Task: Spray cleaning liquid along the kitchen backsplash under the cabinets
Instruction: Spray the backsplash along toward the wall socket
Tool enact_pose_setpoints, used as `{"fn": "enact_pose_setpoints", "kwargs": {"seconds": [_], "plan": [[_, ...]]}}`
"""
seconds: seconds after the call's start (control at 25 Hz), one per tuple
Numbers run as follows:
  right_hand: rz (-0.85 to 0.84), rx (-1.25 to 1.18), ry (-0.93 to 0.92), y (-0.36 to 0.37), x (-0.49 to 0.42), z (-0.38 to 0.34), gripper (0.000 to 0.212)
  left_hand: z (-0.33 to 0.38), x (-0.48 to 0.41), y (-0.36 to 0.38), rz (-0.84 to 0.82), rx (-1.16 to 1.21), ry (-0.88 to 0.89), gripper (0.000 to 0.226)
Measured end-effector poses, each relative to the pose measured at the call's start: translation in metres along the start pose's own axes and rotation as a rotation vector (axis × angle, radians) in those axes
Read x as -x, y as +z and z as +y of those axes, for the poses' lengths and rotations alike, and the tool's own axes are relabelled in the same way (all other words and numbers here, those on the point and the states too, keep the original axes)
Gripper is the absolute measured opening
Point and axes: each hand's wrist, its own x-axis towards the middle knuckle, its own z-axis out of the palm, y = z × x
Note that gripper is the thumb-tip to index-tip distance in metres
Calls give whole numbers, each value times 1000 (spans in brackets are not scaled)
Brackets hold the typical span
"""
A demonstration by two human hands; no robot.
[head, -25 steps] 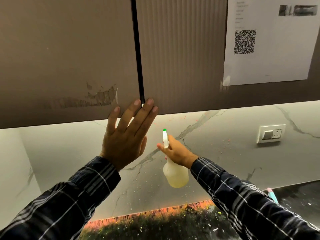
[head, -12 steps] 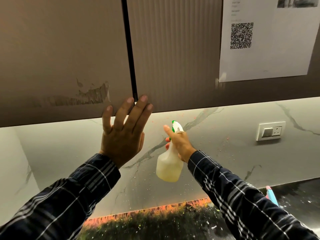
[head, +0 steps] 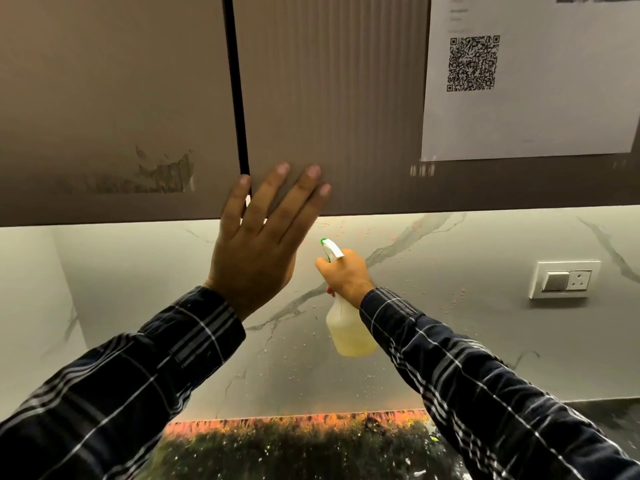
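Observation:
My right hand (head: 344, 277) grips the neck of a small spray bottle (head: 348, 332) with pale yellow liquid and a white and green nozzle. The nozzle points up and left at the marble backsplash (head: 450, 341) just under the cabinets. My left hand (head: 263, 237) is raised with straight spread fingers, its fingertips over the lower edge of the brown cabinet doors (head: 329, 116) near the dark gap between them. Small droplets and pink specks dot the backsplash around the bottle.
A white switch and socket plate (head: 565, 279) sits on the backsplash at right. A paper sheet with a QR code (head: 519, 81) is stuck on the right cabinet door. The dark speckled countertop (head: 294, 452) lies below, with an orange strip where it meets the wall.
My left hand has moved right and spread its fingers across the cabinet gap. My right hand with the bottle has shifted slightly; the nozzle now points up and left.

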Motion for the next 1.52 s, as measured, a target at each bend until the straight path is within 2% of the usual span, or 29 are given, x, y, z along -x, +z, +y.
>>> {"fn": "enact_pose_setpoints", "kwargs": {"seconds": [0.2,0.32,0.44,0.52,0.64,0.84,0.96,1.12,1.24,1.36,1.52], "plan": [[-64,-21,-78,9,-3,-5,28,1,-2,-12,-71,21,-19,72],[-61,-10,-42,13,-7,-6,28,0,-4,-17,-122,37,-22,68],[-79,30,-79,16,-9,-9,31,-3,-4,-21,-163,46,-18,74],[-56,22,-127,18,-9,-11,33,-3,-5,-22,-173,46,-11,70],[-37,40,-104,20,-12,-14,38,-2,-7,-26,-183,62,-13,60],[-93,94,-59,22,-15,-16,39,-5,-7,-29,-197,55,5,68],[-26,38,-119,25,-15,-29,43,-5,-8,-29,-199,64,3,64],[-16,-14,-63,25,-21,-41,31,-6,-6,-30,-207,67,9,75],[-49,-46,-57,29,-23,-41,31,-7,-6,-30,-217,68,18,79],[-1,-46,-71,37,-25,-42,32,-7,-5,-28,-224,64,12,77],[-45,-30,-49,39,-27,-42,30,-8,-5,-26,-216,68,21,73]]}}
